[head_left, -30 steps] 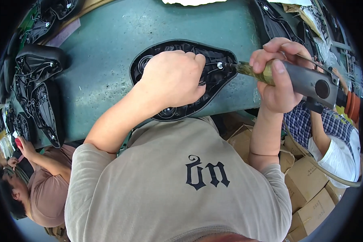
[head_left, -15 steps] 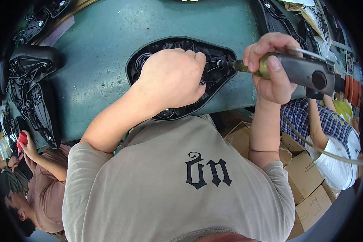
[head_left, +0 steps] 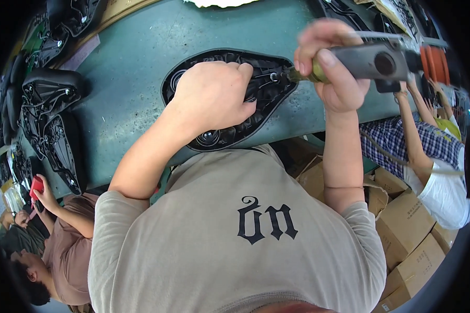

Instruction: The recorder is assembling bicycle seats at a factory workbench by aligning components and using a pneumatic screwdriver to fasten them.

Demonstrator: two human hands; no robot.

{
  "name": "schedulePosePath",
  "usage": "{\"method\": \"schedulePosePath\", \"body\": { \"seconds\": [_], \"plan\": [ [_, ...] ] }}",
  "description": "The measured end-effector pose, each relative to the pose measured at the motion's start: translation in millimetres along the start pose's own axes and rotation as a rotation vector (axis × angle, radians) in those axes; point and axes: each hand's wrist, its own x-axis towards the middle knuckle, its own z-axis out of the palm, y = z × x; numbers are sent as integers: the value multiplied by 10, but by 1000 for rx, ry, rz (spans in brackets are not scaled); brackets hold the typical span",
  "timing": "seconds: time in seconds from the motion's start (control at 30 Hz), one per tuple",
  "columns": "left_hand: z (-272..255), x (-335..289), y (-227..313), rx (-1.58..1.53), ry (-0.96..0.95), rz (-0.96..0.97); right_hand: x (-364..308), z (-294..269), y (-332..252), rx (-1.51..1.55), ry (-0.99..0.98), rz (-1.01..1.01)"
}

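A black bicycle saddle lies upside down on the green worktable, its springs and metal rails showing and its narrow nose pointing right. My left hand is closed in a fist over the saddle's middle, gripping the frame; the fingertips are hidden beneath it. In my right hand is a grey power screwdriver with a yellowish front sleeve, held level. Its tip is at the saddle's nose, just right of a shiny bolt; whether it touches anything I cannot tell. Motion blurs the right fingers a little.
More upturned saddles are piled along the left side of the green worktable, others at the upper right. A hose trails from the driver. Cardboard boxes stand at lower right. A co-worker on the left holds a red tool; others work at right.
My right hand and the screwdriver have shifted left and up, and the tip has drawn away from the bolt. My left hand keeps its grip on the saddle. The whole view has moved slightly.
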Motion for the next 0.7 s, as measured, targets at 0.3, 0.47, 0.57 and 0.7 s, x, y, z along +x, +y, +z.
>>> {"method": "schedulePosePath", "body": {
  "seconds": [0.3,0.47,0.57,0.7],
  "plan": [
    [-290,7,-292,-989,-376,-112,-317,-90,-484,-142,263,-195],
    [-107,-124,-136,-1849,3,-565,-704,-245,-340,-212,403,-29],
    [208,-312,159,-2075,366,-539,-776,-228,-225,-302,437,71],
    [162,-576,57,-1463,135,-348,-812,-266,-188,-309,427,123]
  ]
}}
